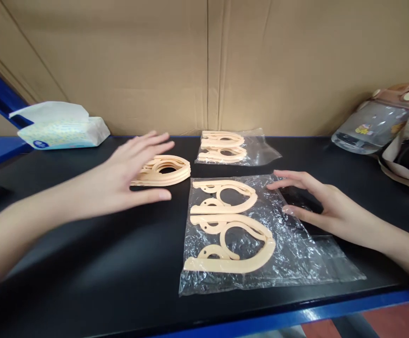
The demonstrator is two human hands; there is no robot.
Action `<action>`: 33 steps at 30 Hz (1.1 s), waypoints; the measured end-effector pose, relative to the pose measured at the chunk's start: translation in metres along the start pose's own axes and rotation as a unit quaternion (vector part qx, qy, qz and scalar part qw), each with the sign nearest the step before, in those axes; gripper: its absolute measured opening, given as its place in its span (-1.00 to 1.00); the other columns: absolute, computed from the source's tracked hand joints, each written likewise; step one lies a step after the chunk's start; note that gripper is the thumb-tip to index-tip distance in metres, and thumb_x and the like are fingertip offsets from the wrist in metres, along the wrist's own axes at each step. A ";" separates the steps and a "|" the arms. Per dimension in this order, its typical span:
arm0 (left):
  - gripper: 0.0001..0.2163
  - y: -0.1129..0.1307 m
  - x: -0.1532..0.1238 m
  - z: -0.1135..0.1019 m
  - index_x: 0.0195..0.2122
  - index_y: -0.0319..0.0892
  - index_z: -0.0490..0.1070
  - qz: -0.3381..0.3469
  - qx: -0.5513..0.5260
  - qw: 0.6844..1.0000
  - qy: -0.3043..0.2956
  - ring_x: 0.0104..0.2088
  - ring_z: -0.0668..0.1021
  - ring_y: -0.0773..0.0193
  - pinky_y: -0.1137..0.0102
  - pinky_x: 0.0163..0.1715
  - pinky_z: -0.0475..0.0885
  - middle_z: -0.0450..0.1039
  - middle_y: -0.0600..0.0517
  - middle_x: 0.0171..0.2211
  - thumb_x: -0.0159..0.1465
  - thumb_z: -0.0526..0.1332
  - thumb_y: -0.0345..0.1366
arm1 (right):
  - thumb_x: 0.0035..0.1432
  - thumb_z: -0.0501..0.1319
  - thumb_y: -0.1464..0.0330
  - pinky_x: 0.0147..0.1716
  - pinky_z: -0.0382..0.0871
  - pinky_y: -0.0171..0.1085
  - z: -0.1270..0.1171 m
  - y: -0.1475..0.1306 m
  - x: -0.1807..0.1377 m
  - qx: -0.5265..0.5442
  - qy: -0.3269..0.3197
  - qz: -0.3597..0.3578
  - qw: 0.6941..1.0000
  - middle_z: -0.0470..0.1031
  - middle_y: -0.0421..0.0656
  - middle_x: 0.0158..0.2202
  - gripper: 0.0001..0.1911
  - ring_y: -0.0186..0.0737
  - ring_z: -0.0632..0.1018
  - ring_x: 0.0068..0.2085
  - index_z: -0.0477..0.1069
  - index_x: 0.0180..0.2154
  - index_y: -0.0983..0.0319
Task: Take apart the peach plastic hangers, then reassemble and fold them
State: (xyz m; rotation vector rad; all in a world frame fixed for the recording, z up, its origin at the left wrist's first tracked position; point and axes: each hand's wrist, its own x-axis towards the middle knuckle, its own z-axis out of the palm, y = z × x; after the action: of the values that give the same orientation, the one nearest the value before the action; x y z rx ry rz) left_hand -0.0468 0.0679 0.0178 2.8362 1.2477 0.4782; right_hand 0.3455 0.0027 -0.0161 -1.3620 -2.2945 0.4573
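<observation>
A clear plastic bag (pixel 289 253) lies flat on the black table, with two cream folding hangers (pixel 246 265) inside, one above the other. My right hand (pixel 317 204) is at the bag's upper right, fingers apart, the fingertips at or just over the film; whether they touch it I cannot tell. To the left, my left hand (pixel 130 171) is spread open in front of a stack of cream folding hangers (pixel 179 176), partly hiding it. Nothing shows in its fingers. Farther back lies another clear bag (pixel 260 148) holding cream folding hangers (pixel 225 155).
At the back left stands a tissue pack (pixel 63 134). A clear water bottle (pixel 369 124) with a strap (pixel 397 155) rests at the back right. Cardboard (pixel 137 65) walls off the far side. The black table (pixel 102 281) has a blue front edge (pixel 296 314).
</observation>
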 end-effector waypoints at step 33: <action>-0.34 -0.028 0.005 -0.006 0.08 -0.18 0.29 -0.083 -0.086 0.993 0.013 0.21 0.31 -0.07 -0.02 0.21 0.16 0.23 -0.06 0.25 0.10 0.27 0.17 | 0.21 0.17 0.11 -0.30 0.41 -0.17 -0.011 0.003 0.003 -0.007 0.103 0.027 0.994 0.57 -0.17 -0.17 -0.58 -0.08 0.57 -0.16 0.30 0.07 0.05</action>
State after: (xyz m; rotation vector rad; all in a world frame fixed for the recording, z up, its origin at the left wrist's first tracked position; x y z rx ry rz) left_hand -0.0653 0.0893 0.0211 2.5674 1.3602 0.5857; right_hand 0.3521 0.0076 -0.0071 -1.4120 -2.1027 0.3025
